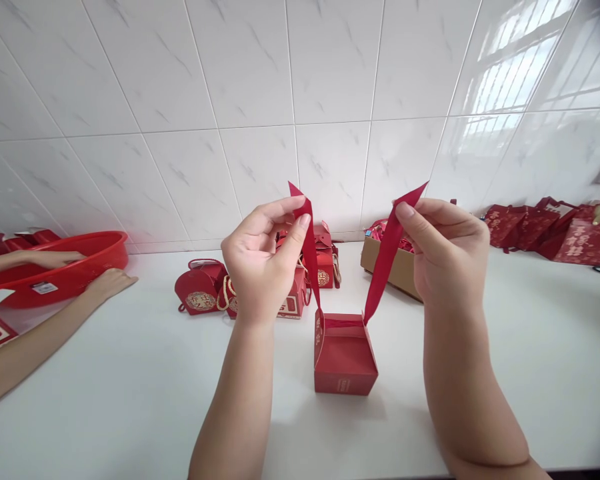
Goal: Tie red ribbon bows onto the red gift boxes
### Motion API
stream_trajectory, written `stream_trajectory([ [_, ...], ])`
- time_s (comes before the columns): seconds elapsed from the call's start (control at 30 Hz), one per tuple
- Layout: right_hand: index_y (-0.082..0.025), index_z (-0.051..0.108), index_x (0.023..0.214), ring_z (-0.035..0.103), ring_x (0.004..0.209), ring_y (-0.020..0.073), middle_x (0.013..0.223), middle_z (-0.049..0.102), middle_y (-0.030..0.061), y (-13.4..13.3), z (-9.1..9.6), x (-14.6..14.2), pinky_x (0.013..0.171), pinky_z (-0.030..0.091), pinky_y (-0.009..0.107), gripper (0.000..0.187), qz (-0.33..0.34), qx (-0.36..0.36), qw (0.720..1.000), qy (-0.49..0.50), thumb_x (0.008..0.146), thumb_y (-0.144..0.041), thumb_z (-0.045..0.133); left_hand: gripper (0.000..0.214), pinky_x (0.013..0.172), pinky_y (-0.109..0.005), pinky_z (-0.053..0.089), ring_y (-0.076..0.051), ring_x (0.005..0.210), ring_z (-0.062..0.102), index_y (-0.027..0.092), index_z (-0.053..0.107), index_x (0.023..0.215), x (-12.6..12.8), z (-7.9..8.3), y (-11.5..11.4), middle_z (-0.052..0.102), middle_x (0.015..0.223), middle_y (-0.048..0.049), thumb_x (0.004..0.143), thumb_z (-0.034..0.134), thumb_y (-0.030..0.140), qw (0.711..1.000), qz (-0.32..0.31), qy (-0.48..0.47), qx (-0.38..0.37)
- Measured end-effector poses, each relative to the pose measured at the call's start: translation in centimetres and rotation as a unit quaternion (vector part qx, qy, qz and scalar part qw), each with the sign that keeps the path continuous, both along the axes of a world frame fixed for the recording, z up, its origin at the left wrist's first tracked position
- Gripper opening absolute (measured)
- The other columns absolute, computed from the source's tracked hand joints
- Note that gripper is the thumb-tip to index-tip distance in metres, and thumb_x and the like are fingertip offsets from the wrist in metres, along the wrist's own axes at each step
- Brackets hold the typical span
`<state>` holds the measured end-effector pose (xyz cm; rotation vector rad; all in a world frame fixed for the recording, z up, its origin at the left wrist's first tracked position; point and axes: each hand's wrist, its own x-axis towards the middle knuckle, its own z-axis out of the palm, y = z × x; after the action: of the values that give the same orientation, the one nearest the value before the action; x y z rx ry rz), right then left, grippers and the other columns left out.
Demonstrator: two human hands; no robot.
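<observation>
A white counter (130, 387) fills the lower frame. At the left edge, another person's hand (111, 283) rests against a red basin (65, 267). Mid-frame, the left hand (260, 267) and right hand (445, 253) each pinch one end of a red ribbon (385, 267). Below them, at lower centre, a small red box (345, 363) stands on the counter, the ribbon running down to both its sides.

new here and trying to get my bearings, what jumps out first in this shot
The two raised hands at centre: the left hand and right hand each pinch one end of a red ribbon that rises from a small red box on the white counter. Far left, another person's hand lies beside a red basin.
</observation>
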<state>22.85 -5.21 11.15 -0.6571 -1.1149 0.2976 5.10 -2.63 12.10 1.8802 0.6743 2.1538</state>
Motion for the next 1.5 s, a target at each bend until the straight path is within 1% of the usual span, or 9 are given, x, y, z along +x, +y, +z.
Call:
stream_trajectory([
  [0.3,-0.024,0.070,0.079,0.067,0.071,0.0160,0.077,0.070,-0.0002,-0.1,0.1,-0.1,0.068,0.058,0.033,0.010,0.005,-0.008,1.000,0.000,0.075,-0.032,0.072,0.017,0.072,-0.024,0.059,-0.014,0.081,0.069,0.022,0.071,0.093,0.2,0.1,-0.2,0.073,0.092,-0.0020,0.076,0.070,0.020,1.000,-0.001,0.002,-0.007],
  [0.43,-0.021,0.066,0.082,0.068,0.073,0.0166,0.077,0.069,0.0009,-0.3,0.1,-0.2,0.069,0.059,0.033,0.014,0.050,-0.029,0.998,-0.016,0.079,-0.035,0.067,0.015,0.072,-0.025,0.058,-0.014,0.080,0.069,0.021,0.069,0.091,0.4,0.0,-0.2,0.072,0.089,-0.0021,0.076,0.071,0.020,1.000,-0.015,0.007,-0.012],
  [0.6,-0.020,0.060,0.088,0.066,0.060,0.0147,0.066,0.067,-0.0008,-0.3,0.1,-0.4,0.061,0.058,0.029,0.020,0.115,-0.092,0.988,-0.035,0.080,-0.037,0.067,0.022,0.071,-0.024,0.058,-0.012,0.076,0.067,0.021,0.059,0.086,0.7,0.0,-0.1,0.067,0.083,0.0008,0.071,0.075,0.019,0.995,-0.090,0.011,-0.037],
  [0.77,-0.016,0.064,0.085,0.063,0.054,0.0129,0.063,0.067,0.0015,-0.2,0.1,-0.5,0.050,0.053,0.023,0.023,0.169,-0.169,0.966,-0.099,0.076,-0.036,0.070,0.018,0.065,-0.024,0.058,-0.012,0.069,0.066,0.019,0.060,0.074,0.7,0.1,-0.3,0.065,0.073,0.0004,0.069,0.076,0.022,0.978,-0.164,0.075,-0.100],
  [0.97,-0.017,0.072,0.086,0.064,0.061,0.0110,0.068,0.067,0.0012,0.4,-0.1,-0.5,0.055,0.052,0.020,0.019,0.261,-0.154,0.947,-0.112,0.077,-0.034,0.070,0.017,0.069,-0.028,0.060,-0.015,0.074,0.068,0.018,0.061,0.076,1.0,-0.1,-0.3,0.067,0.079,-0.0034,0.069,0.076,0.023,0.959,-0.214,0.107,-0.154],
  [1.17,-0.016,0.073,0.077,0.058,0.058,0.0105,0.063,0.064,0.0025,0.5,-0.1,-0.4,0.053,0.048,0.021,0.034,0.261,-0.165,0.941,-0.137,0.083,-0.047,0.060,0.027,0.065,-0.027,0.058,-0.012,0.068,0.064,0.020,0.054,0.086,0.8,-0.1,-0.1,0.061,0.083,-0.0006,0.069,0.075,0.024,0.959,-0.189,0.110,-0.182],
  [1.3,-0.019,0.074,0.082,0.057,0.061,0.0085,0.065,0.064,0.0005,0.5,0.0,-0.5,0.055,0.046,0.018,0.018,0.272,-0.163,0.939,-0.134,0.079,-0.036,0.069,0.030,0.070,-0.028,0.057,-0.012,0.074,0.064,0.020,0.053,0.094,0.7,-0.1,0.0,0.062,0.100,-0.0047,0.073,0.072,0.029,0.953,-0.180,0.134,-0.205],
  [1.4,-0.020,0.073,0.077,0.055,0.058,0.0070,0.060,0.061,-0.0009,0.6,0.0,-0.6,0.054,0.045,0.018,0.015,0.302,-0.159,0.934,-0.105,0.081,-0.033,0.067,0.030,0.075,-0.029,0.055,-0.015,0.084,0.064,0.019,0.056,0.097,0.6,-0.1,0.1,0.062,0.103,-0.0061,0.075,0.070,0.033,0.950,-0.172,0.153,-0.211],
  [1.5,-0.019,0.072,0.076,0.054,0.057,0.0066,0.059,0.060,-0.0013,0.8,0.0,-0.6,0.055,0.045,0.018,0.016,0.318,-0.158,0.931,-0.088,0.082,-0.033,0.066,0.024,0.077,-0.030,0.053,-0.017,0.089,0.063,0.018,0.060,0.096,0.4,0.1,0.1,0.065,0.099,-0.0058,0.080,0.064,0.036,0.922,-0.229,0.202,-0.239],
])
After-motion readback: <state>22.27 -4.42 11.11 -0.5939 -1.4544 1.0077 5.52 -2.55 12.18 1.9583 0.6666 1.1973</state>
